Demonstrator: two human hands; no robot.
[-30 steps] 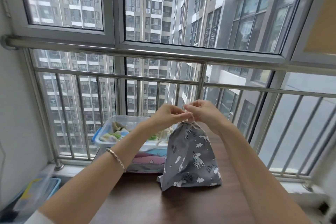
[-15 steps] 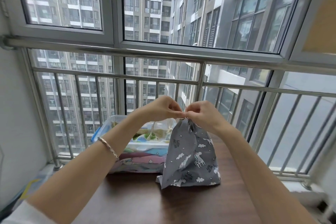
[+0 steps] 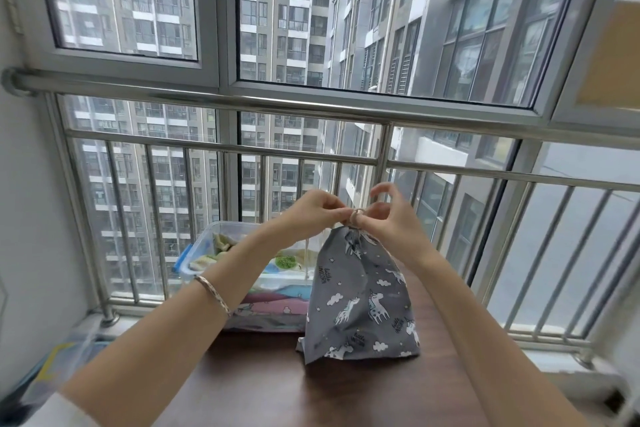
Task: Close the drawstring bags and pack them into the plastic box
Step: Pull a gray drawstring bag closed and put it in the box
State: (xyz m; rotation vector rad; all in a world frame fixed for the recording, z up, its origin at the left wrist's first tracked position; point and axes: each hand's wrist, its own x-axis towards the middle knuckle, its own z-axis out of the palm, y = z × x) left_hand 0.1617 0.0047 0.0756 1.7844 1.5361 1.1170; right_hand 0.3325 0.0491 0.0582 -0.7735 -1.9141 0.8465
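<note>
A grey drawstring bag (image 3: 360, 302) printed with white unicorns and clouds stands upright on the dark wooden table (image 3: 311, 392), its neck gathered tight. My left hand (image 3: 308, 215) pinches the pale drawstring just left of the neck. My right hand (image 3: 391, 215) pinches the cord at the neck, with a small loop of it around a fingertip and the other fingers lifted. A loose cord end hangs down on the bag's left. Behind and left of the bag stands the clear plastic box (image 3: 207, 243), which holds several folded colourful bags.
A steel railing (image 3: 311, 156) and large windows close off the far side right behind the table. A blue and yellow item (image 3: 52, 367) lies low on the left, blurred. The table's near part in front of the bag is bare wood.
The fingers of my right hand have lifted and spread, and a small loop of cord now shows at the bag's neck. Both hands stay at the neck; the bag has not moved.
</note>
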